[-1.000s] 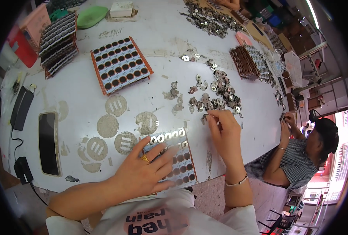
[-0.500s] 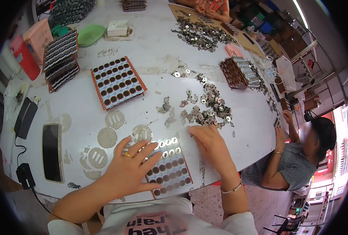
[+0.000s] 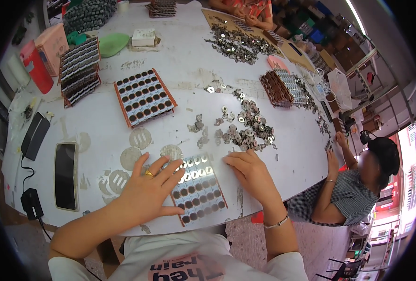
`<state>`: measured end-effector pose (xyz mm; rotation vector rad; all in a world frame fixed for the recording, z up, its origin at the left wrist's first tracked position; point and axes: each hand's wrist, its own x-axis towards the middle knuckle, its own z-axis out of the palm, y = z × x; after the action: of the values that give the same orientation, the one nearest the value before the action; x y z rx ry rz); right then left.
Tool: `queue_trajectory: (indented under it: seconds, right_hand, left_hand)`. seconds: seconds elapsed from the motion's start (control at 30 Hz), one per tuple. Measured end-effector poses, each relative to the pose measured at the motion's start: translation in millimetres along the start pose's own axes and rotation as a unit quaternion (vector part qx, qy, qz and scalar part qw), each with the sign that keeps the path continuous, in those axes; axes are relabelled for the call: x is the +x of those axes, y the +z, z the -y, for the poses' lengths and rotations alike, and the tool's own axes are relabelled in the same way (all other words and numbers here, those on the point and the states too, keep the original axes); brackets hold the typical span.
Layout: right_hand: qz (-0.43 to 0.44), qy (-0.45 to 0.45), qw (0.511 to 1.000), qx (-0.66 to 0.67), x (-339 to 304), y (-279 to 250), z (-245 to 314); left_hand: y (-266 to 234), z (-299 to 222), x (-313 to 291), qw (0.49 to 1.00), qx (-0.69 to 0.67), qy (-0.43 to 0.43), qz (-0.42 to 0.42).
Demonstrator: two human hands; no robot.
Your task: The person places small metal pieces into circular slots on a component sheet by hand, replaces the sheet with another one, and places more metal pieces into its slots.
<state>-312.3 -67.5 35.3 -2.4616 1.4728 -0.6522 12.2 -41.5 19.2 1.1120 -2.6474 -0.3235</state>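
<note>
A flat panel (image 3: 200, 199) with a grid of dark round cells lies in front of me; shiny metal pieces (image 3: 196, 175) sit in its two far rows. My left hand (image 3: 149, 189) spreads over the panel's left side, fingers apart, thumb on its near left edge, a gold ring on one finger. To the panel's right, my right hand (image 3: 252, 174) rests low over the table, fingers bent and pressed together. Whatever its fingertips hold, if anything, is hidden. Just beyond it lies a heap of small round metal pieces (image 3: 247, 136).
Ahead stands a stack of filled panels (image 3: 144, 98); another stack (image 3: 79, 70) is far left. A phone (image 3: 66, 175) and black adapter (image 3: 31, 203) lie left. A green dish (image 3: 113, 44) is farther back. Co-workers sit at the right (image 3: 343, 196) and far side (image 3: 252, 11).
The whole view has shifted slightly. The panel and my left hand sit a little farther away; my right hand has drawn slightly back beside the panel.
</note>
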Motion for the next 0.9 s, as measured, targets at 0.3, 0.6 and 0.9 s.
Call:
queue_trajectory:
  seconds: [0.3, 0.6, 0.9]
  right_hand:
    - [-0.011, 0.240, 0.835, 0.495, -8, 5, 36]
    - [0.064, 0.320, 0.675, 0.662, 5, 37, 76]
    - [0.151, 0.212, 0.898, 0.353, 8, 49, 93]
  left_hand:
    - [4, 10, -9, 0.998, -0.056, -0.018, -0.021]
    - [12, 6, -18, 0.995, -0.073, -0.039, -0.059]
    - [20, 3, -19, 0.987, -0.110, -0.065, -0.094]
